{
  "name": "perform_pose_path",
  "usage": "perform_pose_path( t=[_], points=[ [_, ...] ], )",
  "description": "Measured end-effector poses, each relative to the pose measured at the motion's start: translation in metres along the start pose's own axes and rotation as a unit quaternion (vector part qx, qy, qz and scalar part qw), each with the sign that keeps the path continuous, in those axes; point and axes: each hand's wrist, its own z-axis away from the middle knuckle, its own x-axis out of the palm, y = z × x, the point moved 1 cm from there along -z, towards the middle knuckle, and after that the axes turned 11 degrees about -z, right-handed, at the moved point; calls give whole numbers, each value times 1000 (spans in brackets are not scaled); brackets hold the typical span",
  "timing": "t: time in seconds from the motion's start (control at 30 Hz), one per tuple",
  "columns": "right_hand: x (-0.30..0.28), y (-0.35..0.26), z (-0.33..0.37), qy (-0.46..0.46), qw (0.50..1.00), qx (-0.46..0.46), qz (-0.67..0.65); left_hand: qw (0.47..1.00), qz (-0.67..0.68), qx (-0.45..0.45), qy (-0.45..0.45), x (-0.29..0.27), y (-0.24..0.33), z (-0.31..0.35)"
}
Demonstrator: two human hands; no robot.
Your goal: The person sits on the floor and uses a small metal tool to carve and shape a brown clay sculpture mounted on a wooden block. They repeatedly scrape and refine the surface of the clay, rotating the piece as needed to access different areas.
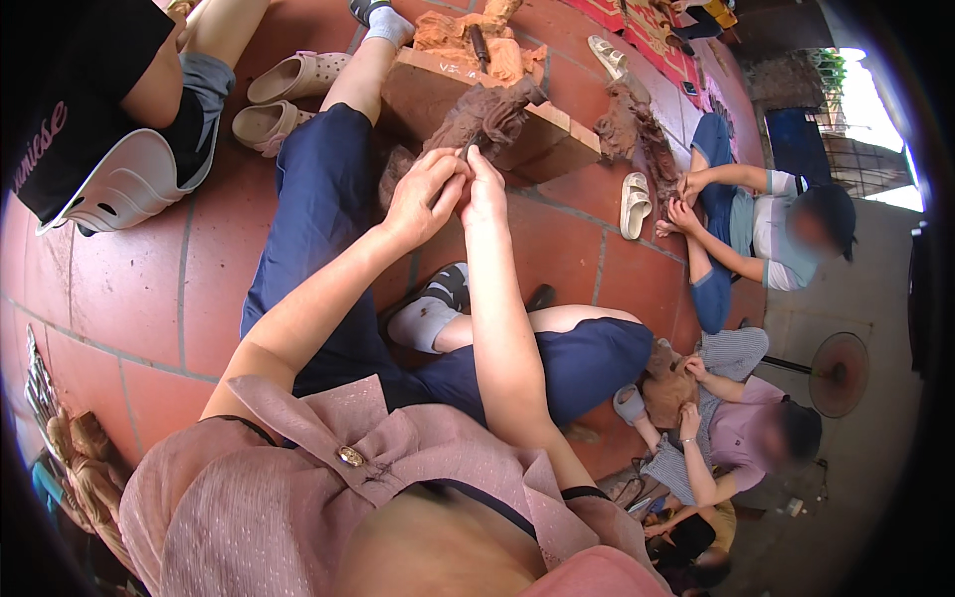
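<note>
My left hand [426, 202] and my right hand [484, 189] meet in front of me, fingers closed and pressed together. A thin dark edge shows between the fingertips, too small to name. Just beyond them, a dark brown carved wood piece [484, 117] with a knotted, rough surface leans against a large wooden block [537, 134]. The fingertips are at its near end; I cannot tell whether they touch it. More brown wood [396, 174] shows behind my left hand, partly hidden by it.
Orange carved wood [507, 60] and a dark-handled tool [479, 47] lie on the block. Beige clogs [298, 78] and sandals [635, 204] stand on the red tile floor [239, 249]. On the right, people work on brown carvings [668, 388]; another person with a white chair [139, 184] is left.
</note>
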Motion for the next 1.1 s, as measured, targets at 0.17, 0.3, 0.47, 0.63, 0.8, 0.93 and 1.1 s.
perform_pose_path(
  t=[0.17, 0.3, 0.47, 0.63, 0.8, 0.93, 1.1],
  points=[
    [8, 1, 3, -24, 999, -10, 29, 999, 9, 7, 43, -5, 4, 0],
    [2, -3, -3, 9, 999, -3, 34, 999, 34, -7, 25, -1, -3, -3],
    [2, -1, 3, 42, 997, -25, 63, 998, 29, -45, 31, 1, 0, 6],
    [8, -1, -1, 43, 994, -16, 95, 998, 35, -12, 49, 1, -15, 2],
    [1, 22, 4, 106, 985, 8, 139, 997, 41, -52, 38, -14, -18, 17],
    [8, 34, 15, 133, 982, -4, 133, 995, 61, -65, 36, -23, -26, 28],
    [22, 17, 30, 107, 975, 7, 193, 993, 96, -51, 42, -32, -21, 24]
  ],
)
